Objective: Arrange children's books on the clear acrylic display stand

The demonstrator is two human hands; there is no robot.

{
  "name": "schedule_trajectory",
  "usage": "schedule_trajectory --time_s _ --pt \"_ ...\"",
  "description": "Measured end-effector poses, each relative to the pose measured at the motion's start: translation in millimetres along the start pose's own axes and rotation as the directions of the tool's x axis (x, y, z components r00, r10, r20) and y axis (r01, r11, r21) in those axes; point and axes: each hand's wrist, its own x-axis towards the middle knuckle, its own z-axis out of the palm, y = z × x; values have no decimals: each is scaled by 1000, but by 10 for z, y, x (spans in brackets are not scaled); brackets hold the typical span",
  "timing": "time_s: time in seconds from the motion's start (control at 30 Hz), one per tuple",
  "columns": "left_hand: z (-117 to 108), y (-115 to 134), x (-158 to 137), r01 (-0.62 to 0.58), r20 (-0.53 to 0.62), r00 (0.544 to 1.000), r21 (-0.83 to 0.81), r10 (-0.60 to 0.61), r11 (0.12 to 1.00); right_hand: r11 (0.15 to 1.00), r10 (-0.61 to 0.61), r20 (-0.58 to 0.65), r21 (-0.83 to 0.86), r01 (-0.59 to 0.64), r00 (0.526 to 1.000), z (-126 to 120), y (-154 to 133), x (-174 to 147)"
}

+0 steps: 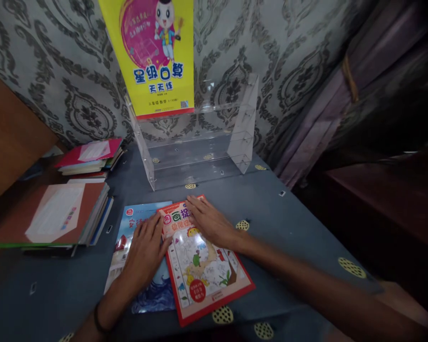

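A red-bordered picture book lies on the table, its left edge over a blue-covered book. My right hand rests flat on the upper right of the red book, fingers stretched out. Across the blue book lies my left hand, its fingers extended and their tips near the red book's upper left edge. Part of each cover is hidden under the hands. Behind them stands a clear acrylic rack with several tiers. A yellow workbook stands upright on its top tier, at the left.
Two stacks of books, one topped by a brown cover and one by a pink-red cover, sit on the left. The dark blue tablecloth has pineapple prints. Patterned wallpaper rises behind, with a tied curtain at right.
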Motion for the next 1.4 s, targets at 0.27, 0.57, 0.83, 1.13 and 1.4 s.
schedule_trajectory --time_s 0.27,0.57,0.83,1.13,1.4 --pt "-17 2 -6 31 15 999 -34 -30 999 994 86 -90 -61 -92 992 9 117 -421" --pt "-63 -53 76 58 141 989 -132 -39 990 994 98 -194 -23 -104 976 41 41 -703" --pt "3 170 582 -150 256 944 -228 208 962 982 107 -219 -127 -137 970 -103 -2 -737" --pt "8 135 458 -140 141 978 -108 155 984 992 70 -128 -91 -82 989 -60 -61 -496" --pt "-59 48 396 -219 118 966 -107 231 970 999 -6 -28 -37 5 1000 -31 -139 -43"
